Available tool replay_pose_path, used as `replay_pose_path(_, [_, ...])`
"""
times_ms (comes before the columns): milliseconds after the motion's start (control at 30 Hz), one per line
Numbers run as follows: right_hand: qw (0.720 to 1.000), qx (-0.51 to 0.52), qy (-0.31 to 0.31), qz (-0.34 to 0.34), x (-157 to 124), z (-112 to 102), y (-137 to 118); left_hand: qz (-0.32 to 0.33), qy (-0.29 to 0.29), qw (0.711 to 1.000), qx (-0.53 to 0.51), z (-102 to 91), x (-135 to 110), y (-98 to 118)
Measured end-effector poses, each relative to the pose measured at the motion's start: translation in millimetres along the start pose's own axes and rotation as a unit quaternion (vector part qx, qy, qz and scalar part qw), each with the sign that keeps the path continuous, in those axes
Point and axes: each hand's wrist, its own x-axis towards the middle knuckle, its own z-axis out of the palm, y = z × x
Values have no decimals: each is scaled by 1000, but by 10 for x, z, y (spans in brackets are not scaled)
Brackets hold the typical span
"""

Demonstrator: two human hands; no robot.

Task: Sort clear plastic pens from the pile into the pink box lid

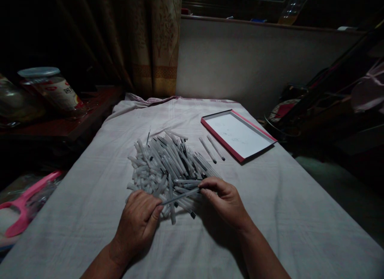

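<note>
White checked cloth (306, 219) is the work surface, covering everything under the job. Biggest thing on it: the pile of clear plastic pens (171, 159), a loose heap mid-cloth, pale ends mostly to the left, dark ends mostly to the right. That's the backlog, and it's nearly the whole lot. Next, the shallow red-edged tray (222, 141), beyond the pile to the right, with faint dark marks on its white floor (can't make out what they are).

Hands: both busy. My left hand (139, 213) is curled, thumb against forefinger, on one end of a single pen. My right hand (223, 197) pinches the other end between thumb and fingertips; rest of the fingers loosely bent.

Done so far, my read: maybe the two loose pens (216, 148), lying side by side between pile and tray, touching neither. If those count as finished, it's early days. In progress: the held pen (180, 196), slanted over the near edge of the pile. Can't tell whether it's complete; both ends are partly hidden by my fingers.
</note>
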Motion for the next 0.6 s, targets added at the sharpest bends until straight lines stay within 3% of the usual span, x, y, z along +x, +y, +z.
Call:
replay_pose_path(167, [1000,1,-5,-14,8,-24,-17,24,15,1000,-14,-27,1,-12])
replay_pose_path(433, [998,2,-15,66,10,35,71,18,11,1000,-2,-85,-18,-57])
replay_pose_path(533, [999,9,-23,32,14,37,54,6,10,1000,-3,-77,5,-50])
replay_pose_path(600, [1000,27,3,1,32,10,62,-14,14,1000,3,-72,13,-63])
